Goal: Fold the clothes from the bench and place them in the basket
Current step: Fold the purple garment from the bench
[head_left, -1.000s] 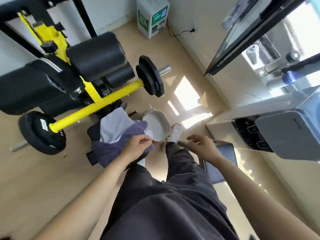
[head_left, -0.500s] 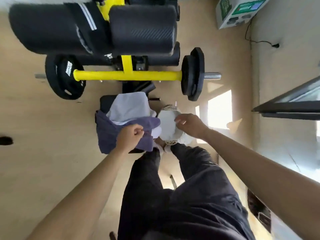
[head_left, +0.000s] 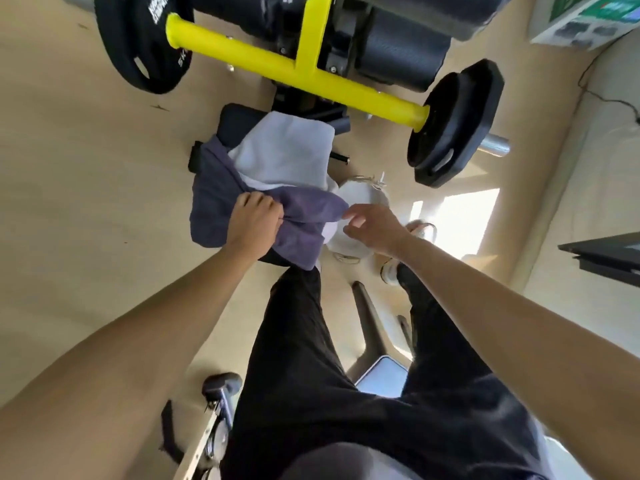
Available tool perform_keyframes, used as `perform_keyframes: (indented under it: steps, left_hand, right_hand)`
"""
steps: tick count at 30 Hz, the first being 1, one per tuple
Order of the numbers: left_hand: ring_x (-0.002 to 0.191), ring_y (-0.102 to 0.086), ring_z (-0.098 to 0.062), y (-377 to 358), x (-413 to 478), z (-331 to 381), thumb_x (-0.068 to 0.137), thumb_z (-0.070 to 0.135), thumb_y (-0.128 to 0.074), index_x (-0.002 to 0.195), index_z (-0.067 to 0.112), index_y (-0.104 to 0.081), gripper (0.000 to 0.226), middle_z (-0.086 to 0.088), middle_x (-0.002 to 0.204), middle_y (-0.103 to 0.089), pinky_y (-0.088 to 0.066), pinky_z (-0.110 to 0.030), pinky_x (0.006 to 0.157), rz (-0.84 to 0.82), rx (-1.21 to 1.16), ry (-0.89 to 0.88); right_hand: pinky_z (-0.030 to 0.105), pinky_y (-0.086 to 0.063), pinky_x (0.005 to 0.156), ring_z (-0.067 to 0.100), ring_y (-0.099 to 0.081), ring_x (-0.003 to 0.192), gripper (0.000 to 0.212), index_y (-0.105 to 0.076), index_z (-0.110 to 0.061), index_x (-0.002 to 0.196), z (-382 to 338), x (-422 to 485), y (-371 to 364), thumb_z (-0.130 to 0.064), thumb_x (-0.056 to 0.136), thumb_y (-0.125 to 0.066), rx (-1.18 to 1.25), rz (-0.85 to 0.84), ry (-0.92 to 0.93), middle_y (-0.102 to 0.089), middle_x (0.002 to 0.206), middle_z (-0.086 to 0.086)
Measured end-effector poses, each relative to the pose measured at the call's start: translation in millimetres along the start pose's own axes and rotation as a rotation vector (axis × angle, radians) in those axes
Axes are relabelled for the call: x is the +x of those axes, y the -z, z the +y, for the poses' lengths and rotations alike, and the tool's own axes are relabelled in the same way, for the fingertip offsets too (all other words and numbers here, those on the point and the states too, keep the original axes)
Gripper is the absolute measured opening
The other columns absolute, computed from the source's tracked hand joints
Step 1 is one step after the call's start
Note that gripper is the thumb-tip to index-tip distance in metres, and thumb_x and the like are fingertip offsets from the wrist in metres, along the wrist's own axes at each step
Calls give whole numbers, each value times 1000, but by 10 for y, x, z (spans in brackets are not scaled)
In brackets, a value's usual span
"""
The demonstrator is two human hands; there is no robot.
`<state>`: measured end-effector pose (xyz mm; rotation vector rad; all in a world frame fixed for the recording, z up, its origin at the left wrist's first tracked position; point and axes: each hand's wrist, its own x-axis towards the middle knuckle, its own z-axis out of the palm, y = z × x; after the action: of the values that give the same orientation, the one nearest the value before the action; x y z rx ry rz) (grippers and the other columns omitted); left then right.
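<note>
1. Our left hand [head_left: 254, 220] grips the purple garment [head_left: 304, 207], bunched on the bench pad [head_left: 235, 124] — a pale garment [head_left: 284, 154] lies partly under it.
2. Our right hand [head_left: 377, 230] hovers, fingers loose, over the white basket [head_left: 362, 195] — perhaps touching the purple corner.

You have two garments on one black padded surface [head_left: 235, 123]: one dark purple-blue cloth garment [head_left: 214, 202] and one pale lavender-white cloth garment [head_left: 287, 157]. There is one round white fabric basket [head_left: 367, 188]. One yellow metal crossbar [head_left: 346, 88] carries black round weight plates at two ends, a left plate [head_left: 138, 46] and a right plate [head_left: 453, 123]. Two hands show: your left hand [head_left: 254, 220] and your right hand [head_left: 375, 230].
</note>
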<state>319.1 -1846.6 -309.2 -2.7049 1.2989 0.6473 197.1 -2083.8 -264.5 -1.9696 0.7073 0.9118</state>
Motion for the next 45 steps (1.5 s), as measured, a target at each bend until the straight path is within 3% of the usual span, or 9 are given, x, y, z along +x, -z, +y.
perform_keyframes:
  steps: [4, 7, 13, 17, 26, 31, 37, 40, 45]
  left_hand:
    - [86, -65, -29, 73, -4, 158, 100, 24, -55, 93, 13, -60, 13, -6, 88, -68, -50, -43, 86, 77, -238, -18]
    - [88, -63, -32, 239, -74, 360, 98, 16, -58, 98, 8, -59, 8, -10, 93, -66, -51, -44, 80, 119, -395, 11]
    - [84, -56, -18, 651, -355, 1061, 96, 16, -61, 95, 11, -61, 6, -5, 92, -64, -44, -28, 76, 244, -547, 157]
    - [82, -59, -20, 751, -546, 1480, 97, 26, -63, 101, 14, -62, 13, -4, 93, -66, -47, -34, 76, 211, -431, 201]
    - [75, -61, -20, 150, -488, 1194, 88, 61, -61, 76, 25, -54, 39, 6, 73, -63, -41, -38, 87, 124, -84, 90]
    - [76, -59, -19, -168, -441, 831, 91, 51, -62, 80, 26, -52, 29, 7, 77, -64, -39, -38, 93, 190, -34, 67]
    - [82, -64, -30, -616, -468, 540, 98, 37, -60, 98, 17, -70, 22, -4, 89, -71, -41, -41, 77, 392, 136, 89]
    - [79, -63, -33, -661, -556, 598, 94, 40, -60, 94, 12, -74, 31, -8, 84, -70, -47, -44, 72, 592, -129, 158]
    - [82, -61, -32, -296, -906, 1071, 91, 37, -63, 93, 6, -71, 32, -16, 87, -67, -50, -45, 77, 852, -611, 260]
  right_hand:
    - [22, -42, 89, 21, -61, 107, 43, -59, -17, 131, 17, 169, -223, -21, 89, -70, 14, 41, 154, -58, 133, 5]
    - [26, -43, 96, 15, -53, 110, 52, -56, -18, 134, 31, 243, -362, -11, 85, -72, 185, 46, 291, -55, 135, 5]
    - [9, -38, 68, 1, -51, 70, 15, -71, -5, 90, 197, 98, -210, 3, 78, -65, 271, 56, 503, -68, 81, 10]
    - [21, -43, 68, 12, -57, 71, 14, -73, -14, 88, 564, -225, 101, -12, 75, -69, 252, 94, 552, -68, 79, 2]
    - [9, -37, 61, -8, -53, 65, 19, -63, -19, 81, 1106, -129, 123, -6, 77, -76, 248, 239, 560, -56, 68, -12]
    - [9, -38, 58, 0, -51, 63, 20, -58, -17, 83, 1444, 276, 71, -6, 80, -75, 246, 381, 552, -56, 70, -8]
    - [12, -38, 57, -2, -51, 60, 16, -62, -11, 86, 1654, 662, -87, -13, 83, -77, 204, 456, 582, -55, 68, -6]
    - [26, -41, 60, 11, -47, 63, 18, -66, -7, 90, 1756, 610, -159, -18, 83, -78, 168, 481, 624, -57, 71, 1]
    - [15, -38, 55, 2, -45, 56, 7, -69, -10, 88, 1781, -53, -186, -16, 88, -74, 153, 529, 727, -57, 69, 0]
